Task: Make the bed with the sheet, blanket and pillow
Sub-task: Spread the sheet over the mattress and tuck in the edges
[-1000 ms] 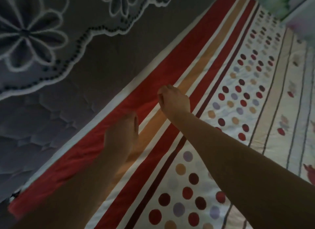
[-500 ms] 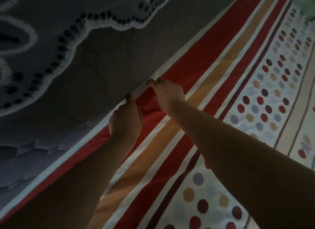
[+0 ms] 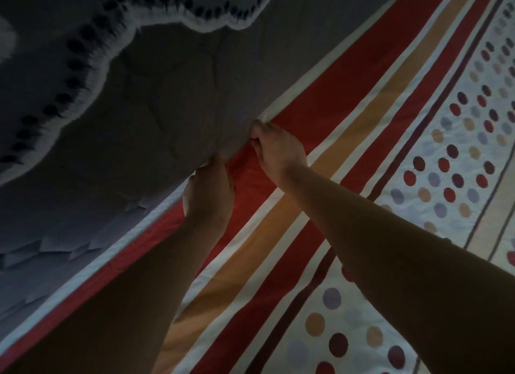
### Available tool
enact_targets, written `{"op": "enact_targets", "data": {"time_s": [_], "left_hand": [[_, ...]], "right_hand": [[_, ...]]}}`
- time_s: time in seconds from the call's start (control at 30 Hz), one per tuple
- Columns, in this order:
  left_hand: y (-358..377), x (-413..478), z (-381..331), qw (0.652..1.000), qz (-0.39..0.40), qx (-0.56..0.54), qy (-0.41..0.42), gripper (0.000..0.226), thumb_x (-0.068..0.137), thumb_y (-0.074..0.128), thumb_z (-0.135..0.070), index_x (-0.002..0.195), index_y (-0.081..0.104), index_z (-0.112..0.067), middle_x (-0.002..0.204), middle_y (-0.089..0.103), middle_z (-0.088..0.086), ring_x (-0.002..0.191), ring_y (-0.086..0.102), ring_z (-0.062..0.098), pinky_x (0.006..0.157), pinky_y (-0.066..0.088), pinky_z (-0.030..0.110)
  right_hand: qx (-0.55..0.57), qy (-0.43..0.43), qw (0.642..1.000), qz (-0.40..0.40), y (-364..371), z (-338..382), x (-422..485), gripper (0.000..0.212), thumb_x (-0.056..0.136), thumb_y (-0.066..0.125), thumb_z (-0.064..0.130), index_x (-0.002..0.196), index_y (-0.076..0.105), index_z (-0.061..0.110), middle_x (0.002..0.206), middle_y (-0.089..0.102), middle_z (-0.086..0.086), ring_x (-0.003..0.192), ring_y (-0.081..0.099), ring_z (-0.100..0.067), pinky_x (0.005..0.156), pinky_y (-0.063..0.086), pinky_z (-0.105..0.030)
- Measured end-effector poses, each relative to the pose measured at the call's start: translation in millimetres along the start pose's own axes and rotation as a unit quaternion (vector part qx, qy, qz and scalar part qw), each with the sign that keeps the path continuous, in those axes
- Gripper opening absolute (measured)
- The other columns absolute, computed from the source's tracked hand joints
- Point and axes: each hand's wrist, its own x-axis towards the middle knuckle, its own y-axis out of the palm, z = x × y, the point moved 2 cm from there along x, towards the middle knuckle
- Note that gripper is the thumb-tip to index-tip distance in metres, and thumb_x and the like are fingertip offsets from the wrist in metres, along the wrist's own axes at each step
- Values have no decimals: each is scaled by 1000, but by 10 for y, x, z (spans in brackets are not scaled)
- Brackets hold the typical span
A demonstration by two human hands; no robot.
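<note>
Both arms reach forward across the bed. My right hand (image 3: 278, 150) sits at the white border of the striped sheet (image 3: 362, 117), fingers (image 3: 255, 142) curled tight and pinching that edge where it meets the grey quilted fabric (image 3: 167, 95). My left hand (image 3: 207, 192) is just beside it on the red stripe; its fingers run in under the bulging grey fabric, so their grip cannot be told. The sheet lies spread to the right, dots and stripes flat. A white scalloped trim (image 3: 211, 25) crosses the grey fabric above.
</note>
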Motion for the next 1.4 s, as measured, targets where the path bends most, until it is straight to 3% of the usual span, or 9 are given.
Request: {"op": "enact_targets", "data": {"time_s": [0.13, 0.23, 0.4, 0.5, 0.6, 0.7, 0.9, 1.17, 1.4], "left_hand": [[-105, -4, -11, 999, -41, -26, 9, 5, 101, 52, -11, 100, 57, -9, 83, 61, 8, 73, 59, 21, 58, 37, 16], [-123, -8, -18, 999, -44, -3, 10, 11, 99, 54, -9, 107, 61, -5, 97, 68, 18, 87, 66, 30, 72, 52, 32], [-17, -138, -66, 1000, -23, 6, 4, 34, 98, 58, -18, 129, 47, -9, 112, 66, 18, 96, 68, 32, 79, 60, 42], [40, -222, -52, 994, -6, 79, 74, 60, 93, 63, -24, 145, 36, -11, 139, 53, 15, 123, 56, 29, 100, 52, 41], [86, -306, -107, 980, 13, 144, 136, 60, 89, 63, -29, 144, 43, -14, 149, 44, 11, 138, 42, 27, 113, 38, 40], [168, -349, -183, 971, 50, 156, 175, 67, 93, 55, -35, 154, 32, -17, 159, 33, 10, 149, 26, 26, 121, 26, 43], [292, -368, -164, 962, 80, 188, 183, 64, 100, 33, -49, 158, 20, -25, 165, 15, 13, 153, 12, 31, 121, 20, 52], [343, -367, -41, 951, 63, 234, 192, 67, 101, 15, -65, 159, 8, -32, 167, 8, 8, 153, 7, 29, 117, 9, 65], [348, -332, 19, 946, 57, 246, 204, 69, 99, 11, -69, 159, 4, -35, 168, 5, 5, 154, 4, 27, 116, 6, 66]], "right_hand": [[78, 36, 994, -62, -12, 106, 54, 12, 99, 52, 17, 108, 60, 15, 94, 62, 2, 83, 61, -21, 66, 47, -34], [117, 58, 989, -74, 16, 168, 85, 16, 98, 51, 16, 108, 64, 18, 99, 67, 0, 87, 63, -20, 73, 53, -38], [94, 60, 992, -60, 45, 114, -60, 39, 89, 55, 5, 126, 54, 15, 104, 63, -2, 92, 59, -19, 79, 54, -39], [74, 58, 994, -46, 30, 56, -95, 47, 87, 65, 11, 131, 47, 13, 110, 60, -3, 99, 57, -20, 85, 53, -39], [34, 56, 996, -61, 5, -3, -129, 40, 88, 64, 19, 125, 50, 15, 114, 57, -3, 103, 55, -21, 89, 51, -40], [-14, 89, 994, -61, -27, -132, -174, 43, 89, 60, 26, 129, 49, 14, 125, 52, -6, 114, 50, -24, 99, 47, -41], [-41, 166, 985, 9, -9, -446, -216, 78, 98, 49, 42, 159, 12, 8, 166, 15, -11, 154, 10, -28, 126, 14, -45], [-37, 169, 980, 94, 154, -531, -160, 83, 100, 24, 62, 160, -7, 15, 169, -9, -5, 155, -11, -23, 126, 2, -47], [-32, 175, 980, 93, 289, -530, -161, 81, 99, 13, 65, 159, -13, 16, 167, -16, -4, 153, -19, -23, 125, -5, -50]]}}
